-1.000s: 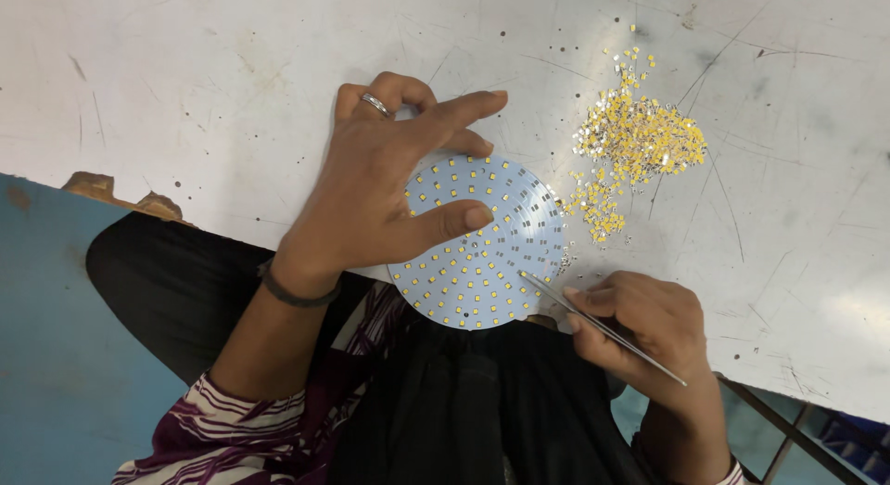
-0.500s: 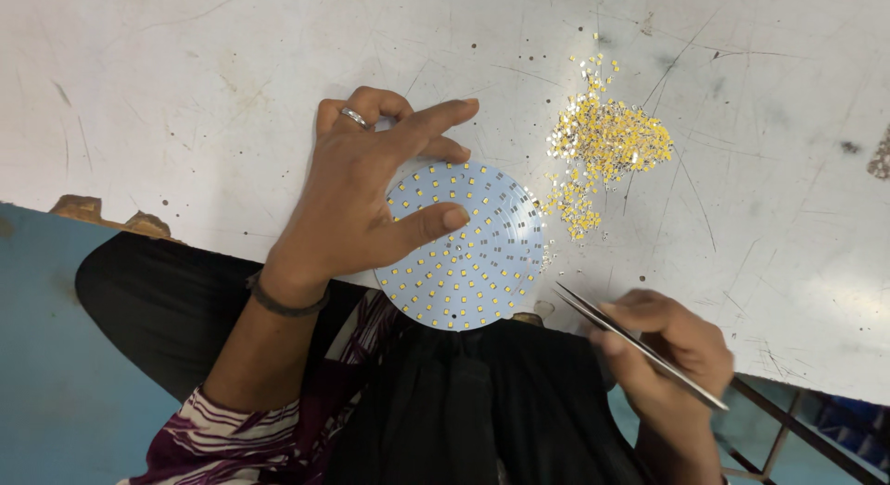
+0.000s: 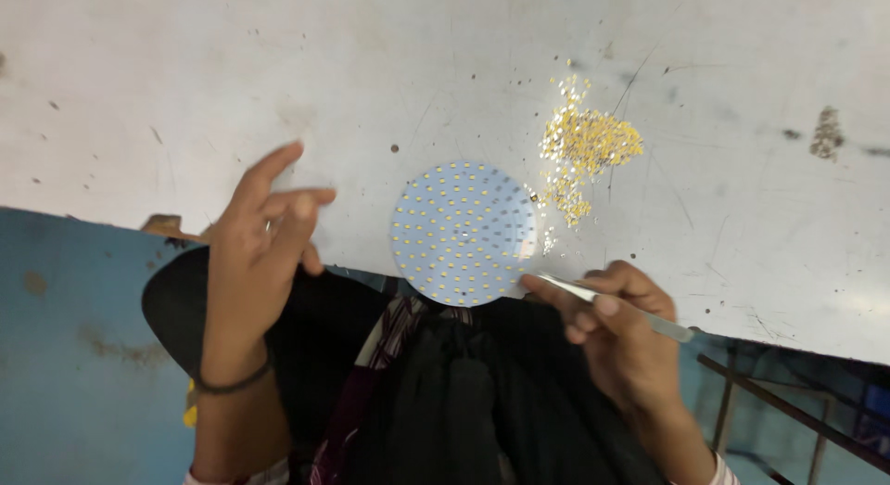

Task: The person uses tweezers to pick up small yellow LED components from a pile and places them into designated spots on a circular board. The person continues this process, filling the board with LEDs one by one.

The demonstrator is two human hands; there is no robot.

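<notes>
One round white disc (image 3: 464,233) dotted with many small yellow chips, too many to count. One pile of loose yellow chips (image 3: 584,146). One pair of tweezers (image 3: 612,305). Two hands.

A scuffed white desk (image 3: 278,68) with dark scratches and specks fills the upper part of the view. Near its right edge sits a small brownish smudge (image 3: 827,133). Below the desk's near edge lies a blue floor (image 3: 65,355), and at the lower right run dark metal bars (image 3: 788,411).
</notes>
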